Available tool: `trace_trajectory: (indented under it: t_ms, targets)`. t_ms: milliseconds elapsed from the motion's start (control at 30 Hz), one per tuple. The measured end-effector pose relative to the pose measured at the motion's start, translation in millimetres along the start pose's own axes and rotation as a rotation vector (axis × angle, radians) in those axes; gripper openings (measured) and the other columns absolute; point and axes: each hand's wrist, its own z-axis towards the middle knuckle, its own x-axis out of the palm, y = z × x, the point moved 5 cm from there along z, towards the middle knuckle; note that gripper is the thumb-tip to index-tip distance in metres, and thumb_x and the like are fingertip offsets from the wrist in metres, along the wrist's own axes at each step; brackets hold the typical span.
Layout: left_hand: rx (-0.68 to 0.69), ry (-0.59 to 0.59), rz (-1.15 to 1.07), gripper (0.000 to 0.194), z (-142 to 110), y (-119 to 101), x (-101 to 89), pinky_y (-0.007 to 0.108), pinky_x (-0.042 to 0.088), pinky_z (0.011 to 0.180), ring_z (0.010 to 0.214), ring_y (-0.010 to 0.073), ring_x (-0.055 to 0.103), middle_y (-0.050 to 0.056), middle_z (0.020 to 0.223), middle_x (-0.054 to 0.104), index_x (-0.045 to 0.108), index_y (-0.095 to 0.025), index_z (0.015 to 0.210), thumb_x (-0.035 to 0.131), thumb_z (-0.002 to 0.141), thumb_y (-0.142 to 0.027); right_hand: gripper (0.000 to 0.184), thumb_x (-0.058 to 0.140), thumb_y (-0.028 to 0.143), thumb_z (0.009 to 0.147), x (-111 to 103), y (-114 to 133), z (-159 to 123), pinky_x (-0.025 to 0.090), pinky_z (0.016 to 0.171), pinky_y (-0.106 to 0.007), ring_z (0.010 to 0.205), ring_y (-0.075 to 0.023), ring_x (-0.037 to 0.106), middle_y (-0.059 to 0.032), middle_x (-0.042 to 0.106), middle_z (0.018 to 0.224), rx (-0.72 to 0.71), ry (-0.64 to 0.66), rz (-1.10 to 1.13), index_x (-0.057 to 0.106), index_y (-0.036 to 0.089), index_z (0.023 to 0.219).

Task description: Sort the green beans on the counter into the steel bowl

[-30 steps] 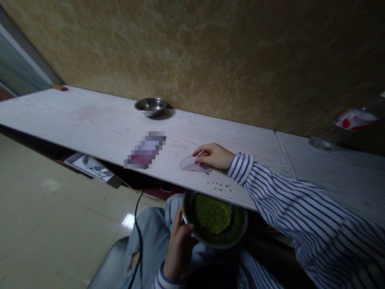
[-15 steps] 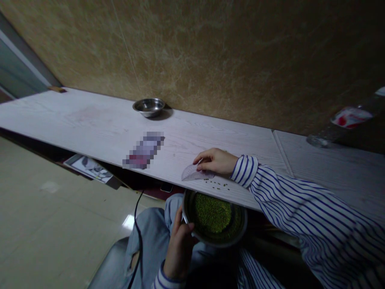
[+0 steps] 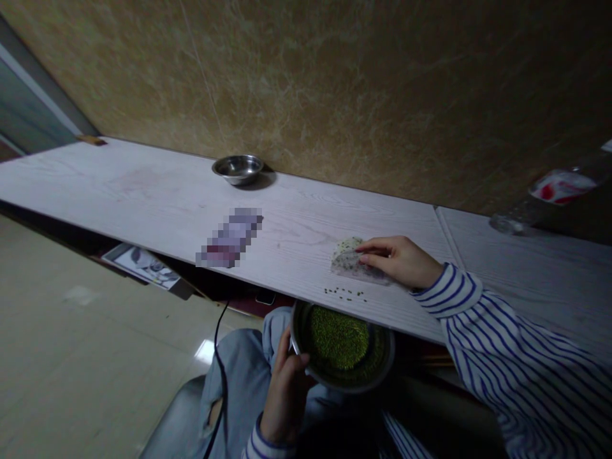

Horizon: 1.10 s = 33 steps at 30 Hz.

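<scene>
My left hand (image 3: 288, 389) grips the near left rim of a metal bowl (image 3: 378, 377), thumb over the edge. Many small green mung beans (image 3: 338, 341) fill the bottom of the bowl, which is below the table's front edge, above my lap. On the table, my right hand (image 3: 400, 260) pinches a clear half-round protractor (image 3: 352, 268) between thumb and fingers. Green beans show by its curved edge and seemingly through it. A few loose beans (image 3: 349, 299) lie between the protractor and the table's front edge.
A small steel bowl (image 3: 238, 171) stands near the wall. A blurred-out flat item (image 3: 230, 239) lies left of the protractor on the white table (image 3: 157, 197). At the far right, a clear plastic bottle (image 3: 559, 188) stands by the wall. A black cable (image 3: 220, 370) hangs over my leg.
My right hand first came slightly nearer the front edge, then moved right with the protractor. More green beans now show around the protractor's curved edge. My left hand and its bowl stayed put.
</scene>
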Motion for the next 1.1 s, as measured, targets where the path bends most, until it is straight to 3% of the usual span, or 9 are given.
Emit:
trace_trajectory:
  t_ms: [133,367,533,767,1100]
  targets:
    - [-0.016,-0.023,-0.001,0.080,2,4,-1.8,0.041,0.056,0.082,0.116,0.0361,0.063,0.009,0.135,0.068,0.055,-0.036,0.148,0.074,0.070,-0.029,0.019,0.073,0.018,0.084,-4,-6,-13,0.060,0.079,-0.036,0.085,-0.0218,0.075,-0.0068,0.083,0.097,0.004,-0.036,-0.083,0.083,0.022,0.099]
    - [-0.009,-0.021,-0.026,0.069,1,4,-0.9,0.043,0.055,0.089,0.114,0.0338,0.064,0.008,0.135,0.069,0.062,-0.032,0.138,0.074,0.071,-0.027,0.025,0.069,0.016,0.087,12,0,-9,0.062,0.076,-0.036,0.078,-0.0207,0.076,-0.0088,0.083,0.092,0.024,-0.021,-0.048,0.082,0.018,0.109]
    - [-0.014,-0.024,-0.020,0.070,-1,2,0.6,0.045,0.054,0.092,0.113,0.0343,0.066,0.009,0.132,0.070,0.060,-0.032,0.141,0.075,0.073,-0.028,0.026,0.068,0.015,0.086,9,-6,-10,0.063,0.078,-0.038,0.082,-0.0224,0.078,-0.0098,0.083,0.095,0.011,-0.040,-0.065,0.082,0.017,0.108]
    - [-0.010,-0.027,-0.008,0.071,-3,-1,2.6,0.047,0.054,0.093,0.116,0.0353,0.064,0.010,0.136,0.069,0.060,-0.032,0.142,0.075,0.073,-0.029,0.026,0.068,0.019,0.085,-4,-14,-13,0.062,0.069,-0.035,0.072,-0.0211,0.076,-0.0072,0.082,0.085,0.011,-0.095,-0.068,0.084,0.019,0.106]
    - [-0.002,-0.052,-0.035,0.067,1,5,-5.0,0.047,0.055,0.093,0.115,0.0353,0.065,0.009,0.135,0.069,0.065,-0.032,0.134,0.078,0.068,-0.028,0.026,0.068,0.019,0.086,5,-8,-10,0.060,0.066,-0.034,0.070,-0.0203,0.074,-0.0086,0.083,0.091,0.019,-0.061,-0.069,0.083,0.019,0.108]
